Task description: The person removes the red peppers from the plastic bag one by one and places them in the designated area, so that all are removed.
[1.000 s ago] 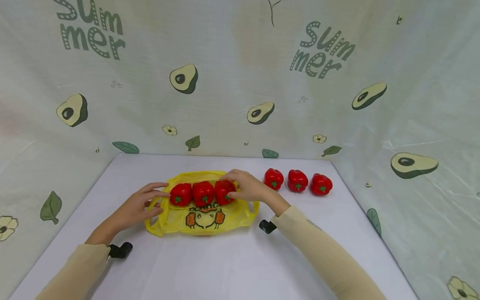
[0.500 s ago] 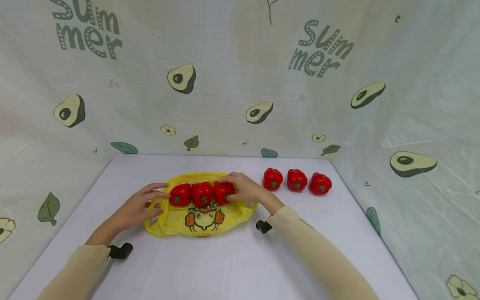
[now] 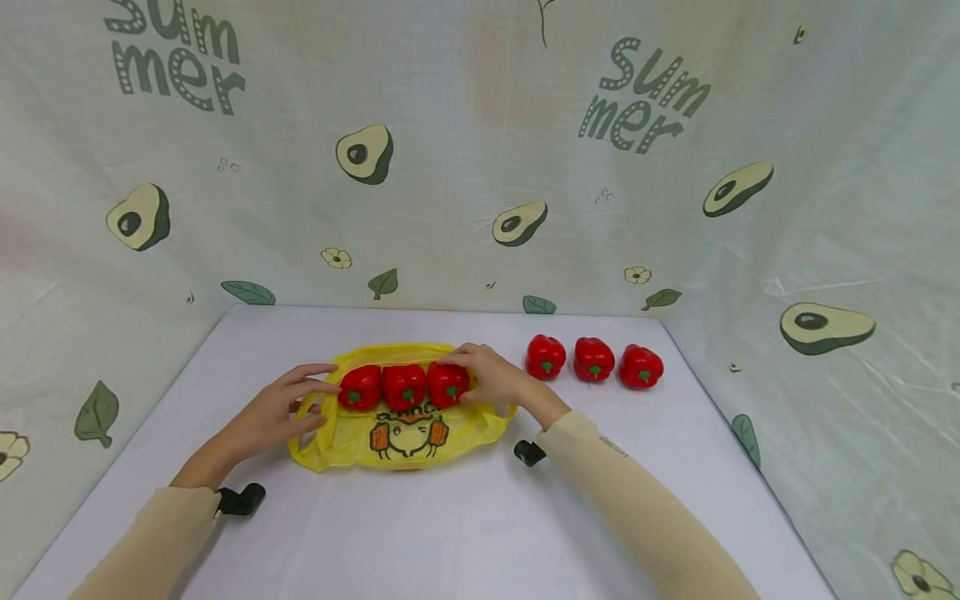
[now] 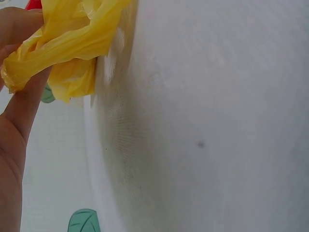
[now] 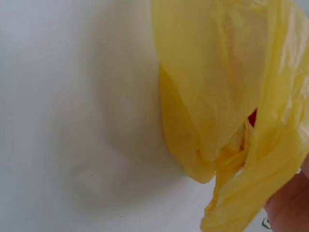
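Observation:
A yellow plastic bag (image 3: 341, 454) with a cartoon face lies flat, its mouth around three red bell peppers in a row: the left pepper (image 3: 360, 388), the middle pepper (image 3: 404, 387) and the right pepper (image 3: 447, 385). My right hand (image 3: 489, 375) holds the right pepper, fingers over its back and thumb at its right side. My left hand (image 3: 288, 412) holds the bag's left handle, with one fingertip right at the left pepper. In the left wrist view, yellow plastic (image 4: 82, 43) runs between thumb and fingers. The right wrist view shows mostly crumpled bag, hiding the peppers.
Three more bell peppers stand in a row at the back right: a near one (image 3: 545, 357), a middle one (image 3: 594, 359) and an outer one (image 3: 641, 367). An avocado-print cloth (image 3: 450, 150) encloses the white table (image 3: 420, 533) at the back and sides.
My right thumb has shifted slightly right, off the front of the right pepper, so its green stem shows more fully. The left hand and bag have hardly moved.

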Demonstrator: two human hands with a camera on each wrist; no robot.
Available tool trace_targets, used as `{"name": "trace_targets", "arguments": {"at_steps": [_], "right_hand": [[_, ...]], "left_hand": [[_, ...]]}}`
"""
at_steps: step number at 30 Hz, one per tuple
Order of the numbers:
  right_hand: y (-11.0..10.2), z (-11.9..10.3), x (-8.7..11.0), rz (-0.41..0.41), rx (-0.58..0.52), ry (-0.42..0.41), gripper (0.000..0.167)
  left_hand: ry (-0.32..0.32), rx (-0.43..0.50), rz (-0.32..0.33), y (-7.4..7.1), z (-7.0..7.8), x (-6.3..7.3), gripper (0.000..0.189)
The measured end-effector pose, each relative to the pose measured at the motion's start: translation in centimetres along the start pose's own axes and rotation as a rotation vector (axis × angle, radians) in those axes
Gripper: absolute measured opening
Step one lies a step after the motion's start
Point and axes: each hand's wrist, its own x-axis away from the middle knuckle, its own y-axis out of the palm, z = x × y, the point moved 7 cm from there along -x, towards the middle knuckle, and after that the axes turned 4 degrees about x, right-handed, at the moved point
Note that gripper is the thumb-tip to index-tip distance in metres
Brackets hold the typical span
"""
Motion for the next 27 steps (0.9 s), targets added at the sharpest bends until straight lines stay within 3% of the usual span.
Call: {"name": "trace_targets", "arguments": {"at_steps": [14,20,27], "right_hand": [[0.91,-0.14,0.44,0.099,0.024,0.089,0.065],[0.97,-0.38,0.56,0.133,0.053,0.068,0.065],[0.94,-0.26,0.56,0.138,0.008,0.073,0.062]], "left_hand": [[0.021,-0.016,0.001,-0.03,0.15,-0.13,0.042],[0.02,-0.007,0.002,0.0,-0.1,-0.07,0.042],[0.014,-0.004,0.001,0.03,-0.23,0.0,0.041]]}}
